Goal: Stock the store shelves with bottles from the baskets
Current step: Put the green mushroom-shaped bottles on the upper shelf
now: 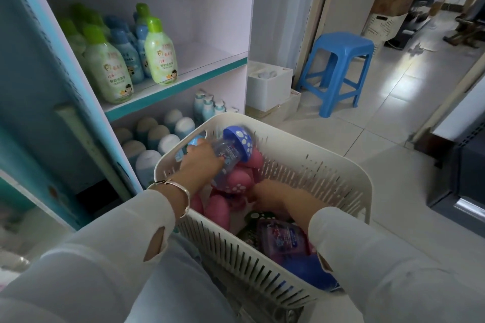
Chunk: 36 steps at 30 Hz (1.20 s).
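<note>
My left hand (202, 162) grips a clear bottle (225, 157) with a blue dotted cap, held over the far corner of the white slatted basket (349, 165). My right hand (275, 198) reaches down among pink bottles (238, 178) inside it; I cannot tell whether it holds one. Just left stands the shelf (210, 55), carrying green and blue bottles (160, 55).

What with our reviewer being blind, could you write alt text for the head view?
The left hand holds a blue-capped bottle over a white basket of pink bottles; the right hand reaches inside. Stocked shelves stand to its left.
</note>
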### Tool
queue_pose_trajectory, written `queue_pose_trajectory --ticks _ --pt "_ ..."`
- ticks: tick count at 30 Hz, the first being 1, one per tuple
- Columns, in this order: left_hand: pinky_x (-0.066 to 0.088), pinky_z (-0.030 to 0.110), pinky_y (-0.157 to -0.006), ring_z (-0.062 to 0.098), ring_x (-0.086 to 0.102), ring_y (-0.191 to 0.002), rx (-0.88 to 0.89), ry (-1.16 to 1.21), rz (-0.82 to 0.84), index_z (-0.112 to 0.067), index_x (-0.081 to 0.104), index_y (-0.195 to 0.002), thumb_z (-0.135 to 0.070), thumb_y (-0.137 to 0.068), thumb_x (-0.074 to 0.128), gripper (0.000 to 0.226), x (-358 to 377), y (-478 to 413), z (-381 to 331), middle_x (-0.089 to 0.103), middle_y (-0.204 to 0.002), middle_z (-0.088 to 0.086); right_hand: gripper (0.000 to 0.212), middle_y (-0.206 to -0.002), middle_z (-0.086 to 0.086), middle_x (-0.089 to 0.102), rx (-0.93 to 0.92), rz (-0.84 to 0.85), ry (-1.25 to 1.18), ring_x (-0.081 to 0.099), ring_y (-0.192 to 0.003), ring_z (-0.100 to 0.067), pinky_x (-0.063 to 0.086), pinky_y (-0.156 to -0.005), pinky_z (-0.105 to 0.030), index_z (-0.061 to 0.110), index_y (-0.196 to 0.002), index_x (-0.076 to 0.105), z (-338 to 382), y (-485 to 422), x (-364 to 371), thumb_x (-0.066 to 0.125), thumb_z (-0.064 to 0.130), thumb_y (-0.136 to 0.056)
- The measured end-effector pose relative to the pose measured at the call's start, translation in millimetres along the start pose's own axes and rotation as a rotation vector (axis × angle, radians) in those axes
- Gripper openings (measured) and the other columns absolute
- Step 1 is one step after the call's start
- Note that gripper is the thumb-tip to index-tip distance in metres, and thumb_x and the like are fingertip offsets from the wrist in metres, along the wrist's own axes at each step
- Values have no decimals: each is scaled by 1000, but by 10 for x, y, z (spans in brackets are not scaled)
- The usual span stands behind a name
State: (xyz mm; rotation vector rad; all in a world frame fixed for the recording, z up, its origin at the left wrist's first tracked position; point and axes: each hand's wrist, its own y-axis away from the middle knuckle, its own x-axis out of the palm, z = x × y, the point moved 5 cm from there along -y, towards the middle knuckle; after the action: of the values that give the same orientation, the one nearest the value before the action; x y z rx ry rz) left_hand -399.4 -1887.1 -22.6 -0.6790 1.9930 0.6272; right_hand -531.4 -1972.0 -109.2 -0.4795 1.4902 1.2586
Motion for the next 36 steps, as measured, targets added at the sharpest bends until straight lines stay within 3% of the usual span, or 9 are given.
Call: queue_pose_trajectory --ticks 4,7,11,17,20,24,29,32,36 --pt "45 38 -94 33 54 -114 16 -232 -2 -3 46 -123 -32 -92 48 43 -40 -36 236 53 -122 14 46 -120 -13 61 7 83 126 58 -107 -31 50 -91 -37 13 -120 60 7 -82 175 62 42 -84" --pt "46 38 -94 30 55 -115 62 -355 32 -6 51 -123 -27 -95 44 35 17 -28 226 57 -123 15 51 -128 -13 55 27 61 130 54 -113 -32 45 -94 -37 14 -126 56 0 -134 258 62 44 -85" --pt "52 42 -86 33 58 -109 38 -362 78 -4 53 -119 -22 -92 50 33 106 -32 271 54 -121 15 53 -131 -12 52 46 23 200 48 -119 -31 41 -98 -40 13 -129 53 8 -167 259 63 42 -85" --pt "52 44 -81 33 56 -104 155 -341 16 -8 52 -111 -26 -87 53 30 66 7 126 49 -117 13 62 -138 -9 47 18 64 260 38 -130 -31 25 -109 -48 19 -134 49 31 -218 203 66 43 -80" --pt "53 43 -83 30 56 -104 229 -323 38 -10 55 -108 -21 -83 53 27 74 42 28 51 -118 10 50 -123 -7 58 -31 56 150 50 -117 -28 34 -104 -41 21 -123 58 36 -162 140 68 38 -77" --pt "51 42 -86 27 55 -102 311 -319 44 -13 61 -104 -26 -82 54 26 73 107 -122 55 -116 9 39 -108 -8 66 -64 30 118 62 -98 -27 51 -85 -32 14 -109 64 51 -55 42 68 34 -76" --pt "43 36 -96 25 49 -113 376 -332 118 -14 56 -116 -27 -91 50 29 121 243 -295 51 -122 10 53 -122 -10 54 -97 -105 86 55 -108 -27 45 -87 -31 14 -124 54 104 156 -190 70 30 -76" --pt "41 29 -91 22 52 -110 378 -263 157 -12 57 -118 -25 -93 48 29 137 360 -394 55 -122 9 55 -128 -12 42 -61 -224 4 51 -110 -30 42 -90 -32 10 -126 49 76 299 -442 69 30 -79" --pt "41 26 -90 23 53 -112 393 -178 214 -8 49 -127 -16 -94 49 34 167 512 -524 56 -124 11 48 -109 -6 41 -31 -368 -79 50 -102 -24 40 -79 -27 12 -118 52 -16 401 -806 69 27 -75"
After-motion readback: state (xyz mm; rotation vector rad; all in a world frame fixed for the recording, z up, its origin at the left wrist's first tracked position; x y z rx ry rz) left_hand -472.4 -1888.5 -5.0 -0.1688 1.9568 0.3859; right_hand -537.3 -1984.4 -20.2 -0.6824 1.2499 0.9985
